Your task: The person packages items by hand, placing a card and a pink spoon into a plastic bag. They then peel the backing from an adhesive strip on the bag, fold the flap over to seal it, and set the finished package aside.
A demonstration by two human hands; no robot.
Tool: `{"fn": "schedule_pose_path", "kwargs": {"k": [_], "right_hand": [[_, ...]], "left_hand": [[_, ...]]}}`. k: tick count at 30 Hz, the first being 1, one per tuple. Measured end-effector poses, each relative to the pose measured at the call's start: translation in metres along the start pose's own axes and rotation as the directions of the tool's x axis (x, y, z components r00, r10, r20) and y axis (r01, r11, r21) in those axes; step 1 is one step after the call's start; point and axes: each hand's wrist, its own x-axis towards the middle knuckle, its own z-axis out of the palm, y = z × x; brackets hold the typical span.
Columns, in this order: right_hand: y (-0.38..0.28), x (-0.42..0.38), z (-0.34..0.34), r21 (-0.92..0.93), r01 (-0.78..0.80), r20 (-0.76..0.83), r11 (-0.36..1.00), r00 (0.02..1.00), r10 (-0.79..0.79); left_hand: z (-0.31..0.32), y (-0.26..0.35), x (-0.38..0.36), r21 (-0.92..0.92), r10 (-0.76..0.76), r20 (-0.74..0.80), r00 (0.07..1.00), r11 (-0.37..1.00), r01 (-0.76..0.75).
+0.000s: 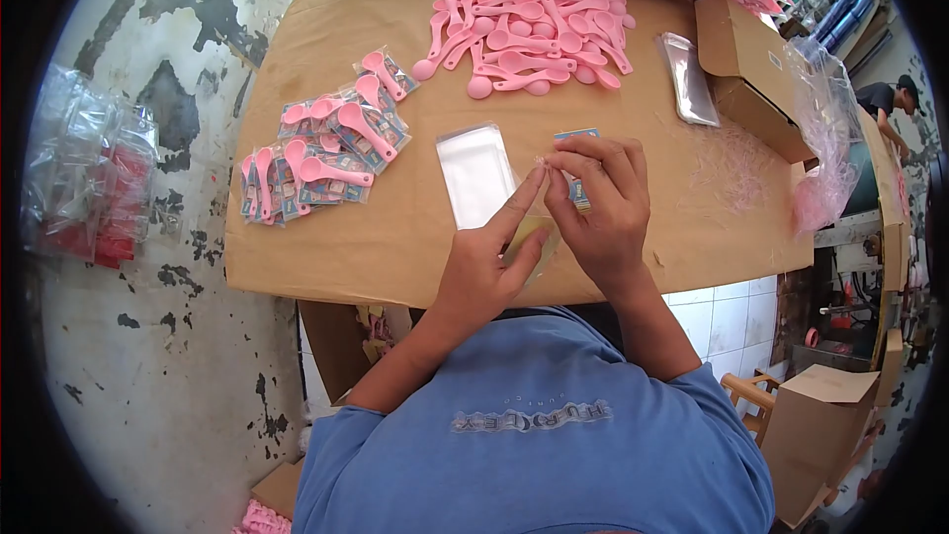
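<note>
Between my hands, above the table's front part, is a clear plastic bag (535, 249), with something yellowish showing through or in it. My left hand (486, 262) is closed on the bag, its index finger stretched up to the bag's top edge. With thumb and fingertips, my right hand (605, 213) pinches the bag's top corner. A stack of clear bags (474, 173) lies just left of my fingers. Behind my right hand sits a stack of small blue printed cards (578, 134), mostly hidden. Farther back is a heap of loose pink measuring spoons (534, 25).
Bagged pink spoons with cards (321, 138) are spread at the left. A wrapped bundle of clear bags (689, 79) and an open cardboard box (756, 74) stand at the right. Clear packs (94, 168) are at the far left. Another person (890, 104) is at the far right.
</note>
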Motion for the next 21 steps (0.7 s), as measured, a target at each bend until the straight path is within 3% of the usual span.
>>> {"fn": "schedule_pose_path", "kwargs": {"k": [5,6,7,8,10,11,13,14,17,21], "right_hand": [[0.013,0.000,-0.004,0.108,-0.135,-0.038,0.985,0.989,0.140],[0.019,0.000,-0.005,0.251,-0.225,-0.076,0.941,0.965,0.251],[0.027,0.000,-0.006,0.392,-0.299,-0.096,0.870,0.927,0.362],[0.034,0.000,-0.008,0.526,-0.355,-0.098,0.773,0.878,0.469],[0.038,0.012,-0.021,0.805,-0.349,-0.060,0.479,0.756,0.652],[0.040,0.015,-0.028,0.900,-0.309,-0.012,0.306,0.687,0.727],[0.055,0.003,-0.041,0.937,-0.272,0.053,0.220,0.731,0.680],[0.059,-0.002,-0.044,0.951,-0.255,0.083,0.174,0.755,0.651],[0.048,-0.014,-0.049,0.899,-0.434,0.346,0.056,0.783,0.517],[0.008,-0.013,-0.035,0.590,-0.761,0.586,0.271,0.634,0.505]], "left_hand": [[-0.003,0.007,0.004,0.005,-0.072,0.084,0.994,0.997,0.072],[-0.005,0.006,0.004,0.003,-0.098,0.113,0.989,0.995,0.098],[-0.006,0.005,0.003,0.000,-0.125,0.140,0.982,0.992,0.126],[-0.003,0.001,0.002,-0.165,-0.144,0.125,0.982,0.973,0.164],[0.005,-0.008,0.000,-0.478,-0.191,0.105,0.976,0.851,0.218],[0.001,-0.006,0.000,-0.526,-0.234,0.128,0.964,0.807,0.266],[-0.008,0.000,0.004,-0.615,-0.310,0.182,0.933,0.705,0.354],[-0.008,-0.003,0.005,-0.646,-0.292,0.164,0.942,0.690,0.326],[-0.006,-0.019,0.006,-0.697,-0.224,0.083,0.971,0.683,0.217],[-0.005,-0.033,0.005,-0.678,-0.121,-0.001,0.993,0.730,0.088]]}}
